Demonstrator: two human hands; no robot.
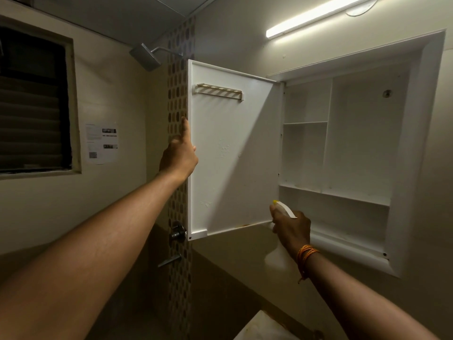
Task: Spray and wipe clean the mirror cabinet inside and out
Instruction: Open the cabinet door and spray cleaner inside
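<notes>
Now the left hand (180,153) grips the door (232,153) edge; the right hand (291,227) clasps the spray bottle (284,209) — best mist evenly across the panel.

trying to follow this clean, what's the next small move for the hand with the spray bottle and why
Probably squeeze the trigger: the right hand aims the spray bottle at the inner face of the open door, which the left hand steadies by its edge. Only a few droplets show there.
</notes>
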